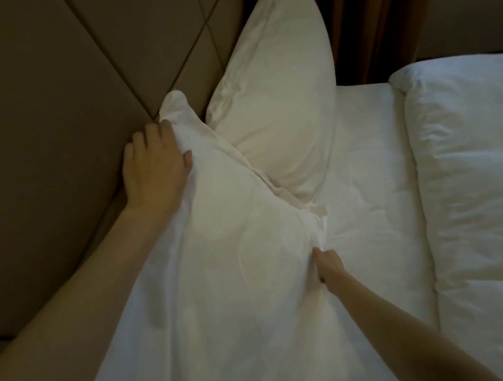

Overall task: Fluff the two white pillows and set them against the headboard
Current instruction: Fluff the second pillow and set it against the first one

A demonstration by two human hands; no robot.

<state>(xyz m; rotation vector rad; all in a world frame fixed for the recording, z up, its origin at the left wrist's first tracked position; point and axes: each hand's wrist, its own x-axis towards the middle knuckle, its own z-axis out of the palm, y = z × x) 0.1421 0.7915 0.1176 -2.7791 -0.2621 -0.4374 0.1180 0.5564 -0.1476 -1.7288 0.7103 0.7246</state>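
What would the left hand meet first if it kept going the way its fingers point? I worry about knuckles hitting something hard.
Probably the tan padded headboard panel: the left hand, gripping the near white pillow, already points along it. Depth is unclear.

Both hands — left hand [152, 161], right hand [327, 265] — apparently grip the near pillow [234, 240] beside the headboard [40, 106].

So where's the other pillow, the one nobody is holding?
The far pillow stands propped against the padded headboard, top centre, just beyond the near pillow gripped by both hands.
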